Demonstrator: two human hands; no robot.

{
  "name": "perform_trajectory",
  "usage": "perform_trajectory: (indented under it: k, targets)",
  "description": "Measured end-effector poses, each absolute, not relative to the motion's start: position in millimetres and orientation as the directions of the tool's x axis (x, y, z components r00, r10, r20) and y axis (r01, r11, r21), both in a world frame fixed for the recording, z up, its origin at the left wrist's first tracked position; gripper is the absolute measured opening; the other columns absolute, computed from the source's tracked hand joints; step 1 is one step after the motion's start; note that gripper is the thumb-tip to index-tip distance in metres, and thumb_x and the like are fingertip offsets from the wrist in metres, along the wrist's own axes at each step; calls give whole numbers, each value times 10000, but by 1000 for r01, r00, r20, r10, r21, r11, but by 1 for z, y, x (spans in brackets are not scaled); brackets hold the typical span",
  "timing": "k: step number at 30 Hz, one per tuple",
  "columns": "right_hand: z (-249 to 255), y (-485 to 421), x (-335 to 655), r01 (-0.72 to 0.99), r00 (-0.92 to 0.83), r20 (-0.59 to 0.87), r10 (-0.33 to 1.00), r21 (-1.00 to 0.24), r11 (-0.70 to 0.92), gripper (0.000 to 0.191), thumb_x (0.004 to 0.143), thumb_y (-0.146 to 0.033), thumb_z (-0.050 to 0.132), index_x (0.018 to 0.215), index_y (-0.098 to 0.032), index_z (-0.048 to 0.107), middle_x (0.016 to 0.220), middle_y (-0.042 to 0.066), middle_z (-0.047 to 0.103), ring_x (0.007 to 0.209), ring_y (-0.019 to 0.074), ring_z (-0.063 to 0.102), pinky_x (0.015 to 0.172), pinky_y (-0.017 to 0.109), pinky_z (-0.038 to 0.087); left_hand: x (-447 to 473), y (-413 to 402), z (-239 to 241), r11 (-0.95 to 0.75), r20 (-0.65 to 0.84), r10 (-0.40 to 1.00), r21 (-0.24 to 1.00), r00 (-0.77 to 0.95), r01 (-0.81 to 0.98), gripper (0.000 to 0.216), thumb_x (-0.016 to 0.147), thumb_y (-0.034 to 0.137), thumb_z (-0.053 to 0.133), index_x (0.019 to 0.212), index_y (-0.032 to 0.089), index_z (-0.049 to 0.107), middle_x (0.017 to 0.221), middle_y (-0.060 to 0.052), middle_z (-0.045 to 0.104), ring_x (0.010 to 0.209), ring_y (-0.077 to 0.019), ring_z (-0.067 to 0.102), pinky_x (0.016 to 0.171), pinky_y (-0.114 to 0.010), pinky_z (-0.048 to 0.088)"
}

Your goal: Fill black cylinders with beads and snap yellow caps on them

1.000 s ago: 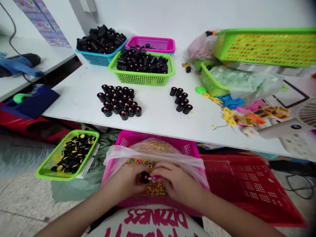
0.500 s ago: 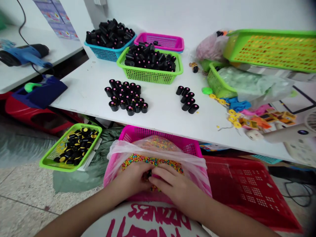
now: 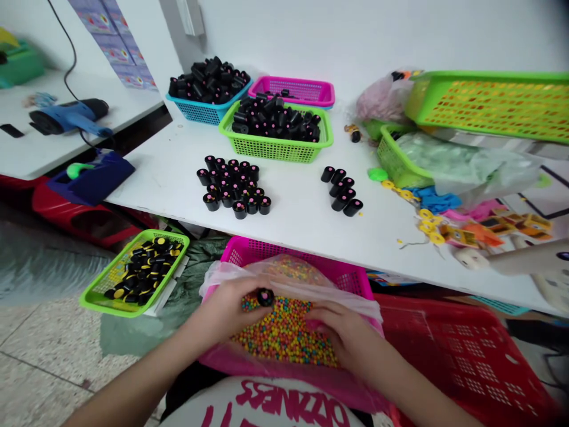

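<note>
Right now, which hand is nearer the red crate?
The right hand: it is at the beads, to the left of the red crate. The left hand, holding a black cylinder, is farther left.

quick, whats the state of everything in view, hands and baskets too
Left hand: holding a black cylinder
Right hand: holding something pink, mostly hidden
Bag: open, beads exposed
Front pink basket: holding the bag
Blue basket: heaped with cylinders
Middle green basket: heaped too
Rear pink basket: few black pieces visible
Table cylinders: upright, two groups
Lower green basket: partly filled
Blue tool: lying down
</note>
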State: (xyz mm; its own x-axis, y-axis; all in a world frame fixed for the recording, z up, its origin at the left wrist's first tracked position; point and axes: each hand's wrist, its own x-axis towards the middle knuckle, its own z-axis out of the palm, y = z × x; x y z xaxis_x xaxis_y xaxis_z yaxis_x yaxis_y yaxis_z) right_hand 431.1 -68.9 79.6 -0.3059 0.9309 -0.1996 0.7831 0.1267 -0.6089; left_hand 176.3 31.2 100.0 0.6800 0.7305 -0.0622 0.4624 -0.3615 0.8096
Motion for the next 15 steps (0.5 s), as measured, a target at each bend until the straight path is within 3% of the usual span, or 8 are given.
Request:
perform_trajectory:
  k: [3,5,10,13,15]
  targets:
    - [55,-73,425,930,-247,-405,880,-354,98,453,706,71,442,1015,-134,703,1088,153,683,1078,266,627,985,402,474,169,61,115,-430,113,843,729,526,532,241,822,259,649,1061,231,669,1071,-33,690,939,-174,653,879,-315,518]
    - [41,-75,415,951,-241,-455,857,-287,115,453,714,79,419,1016,-105,703,1058,181,685,1040,294,644,951,439,488,169,84,118,-409,199,903,674,381,615,305,808,277,665,1107,222,641,1046,-42,675,912,-180,654,888,-341,519]
    - [23,-73,391,930,-297,-453,841,-336,147,503,738,97,375,1081,-116,675,1111,164,671,964,240,674,831,344,529,179,137,103,-282,241,959,720,152,634,439,761,288,714,1132,205,495,937,-17,620,776,-157,647,752,-323,554]
    - [20,-71,387,881,-379,-427,821,-437,180,448,734,67,435,1036,-158,678,1076,101,679,947,181,668,856,262,495,183,154,93,-295,270,953,711,140,638,426,750,283,727,1055,208,438,967,-16,582,733,-144,627,708,-324,553]
    - [22,-71,388,849,-410,-408,816,-497,178,391,748,26,460,1014,-161,677,1077,92,676,948,170,664,853,242,481,186,154,92,-333,314,937,678,151,656,452,737,256,742,1051,203,422,1049,-50,550,799,-173,618,775,-384,546]
